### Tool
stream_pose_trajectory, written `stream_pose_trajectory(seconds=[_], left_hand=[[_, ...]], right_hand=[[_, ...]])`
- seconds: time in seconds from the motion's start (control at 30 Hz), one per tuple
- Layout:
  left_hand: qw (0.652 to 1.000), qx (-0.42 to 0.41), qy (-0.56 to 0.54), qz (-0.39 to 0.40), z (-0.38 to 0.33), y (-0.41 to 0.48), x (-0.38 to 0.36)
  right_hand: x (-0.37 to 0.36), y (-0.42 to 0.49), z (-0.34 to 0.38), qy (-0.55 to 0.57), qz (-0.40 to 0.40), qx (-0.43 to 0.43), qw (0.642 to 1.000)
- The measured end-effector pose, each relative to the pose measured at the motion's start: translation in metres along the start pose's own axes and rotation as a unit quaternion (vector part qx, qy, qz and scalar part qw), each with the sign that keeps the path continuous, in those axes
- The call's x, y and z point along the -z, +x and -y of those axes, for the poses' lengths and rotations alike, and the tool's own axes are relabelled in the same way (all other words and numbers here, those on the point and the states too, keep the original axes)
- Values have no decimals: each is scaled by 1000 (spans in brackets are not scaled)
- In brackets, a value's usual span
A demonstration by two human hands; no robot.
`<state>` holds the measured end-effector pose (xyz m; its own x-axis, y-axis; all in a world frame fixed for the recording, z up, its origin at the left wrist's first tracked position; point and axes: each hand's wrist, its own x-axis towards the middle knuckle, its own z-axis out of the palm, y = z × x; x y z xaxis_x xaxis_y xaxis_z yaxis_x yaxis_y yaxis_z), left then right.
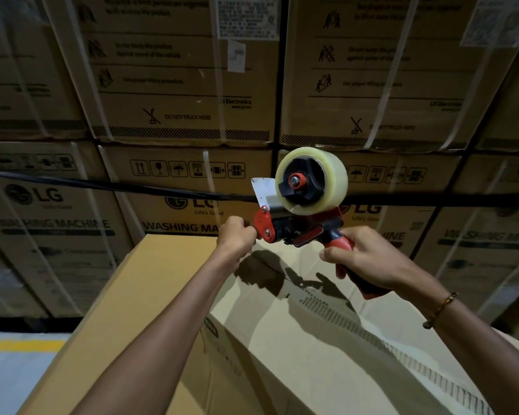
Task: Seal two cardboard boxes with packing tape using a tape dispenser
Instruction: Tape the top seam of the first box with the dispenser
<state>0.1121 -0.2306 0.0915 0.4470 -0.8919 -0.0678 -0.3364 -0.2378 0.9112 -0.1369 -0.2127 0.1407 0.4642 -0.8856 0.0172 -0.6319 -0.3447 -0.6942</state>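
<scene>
A red and black tape dispenser (294, 226) with a clear tape roll (312, 179) is held up above a large cardboard box (282, 339). My right hand (363, 259) grips its red handle. My left hand (237, 235) is closed at the dispenser's front end, fingers pinched by the red roller guard; whether it holds the tape end I cannot tell. A second plain cardboard box (126, 301) lies to the left, butted against the first. The top of the right box shows a printed hatched strip along its seam.
A wall of stacked washing machine cartons (177, 115) bound with white straps fills the background. A black strap (102, 185) runs across them. Grey floor with a yellow line (21, 344) shows at lower left.
</scene>
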Motion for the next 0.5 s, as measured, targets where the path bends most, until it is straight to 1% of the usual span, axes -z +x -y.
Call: stream_pose_trajectory(seconds=[0.03, 0.1, 0.17, 0.2, 0.27, 0.3, 0.4, 0.5], left_hand=[[999, -13, 25, -35, 0, 1, -3], [988, -43, 113, -96, -2, 2, -8], [973, -67, 174, -137, -3, 3, -6], [969, -67, 182, -151, -1, 7, -2], [973, -43, 163, -157, 12, 22, 9], [977, -37, 150, -144, 21, 31, 14], [990, -31, 128, -50, 43, 41, 20], [999, -1, 27, 44, 52, 37, 30]], right_hand=[[-3, 1, 0, 5, -3, -3, 1000], [-8, 2, 0, 14, -9, -8, 1000], [-11, 3, -1, 17, -11, -3, 1000], [-11, 3, -1, 19, -10, -1, 1000], [-9, -1, -5, 12, 0, 3, 1000], [-8, -4, -7, -2, 5, 4, 1000], [-11, -10, -14, -78, 13, 14, 997], [-16, -12, -21, -119, 30, 24, 992]])
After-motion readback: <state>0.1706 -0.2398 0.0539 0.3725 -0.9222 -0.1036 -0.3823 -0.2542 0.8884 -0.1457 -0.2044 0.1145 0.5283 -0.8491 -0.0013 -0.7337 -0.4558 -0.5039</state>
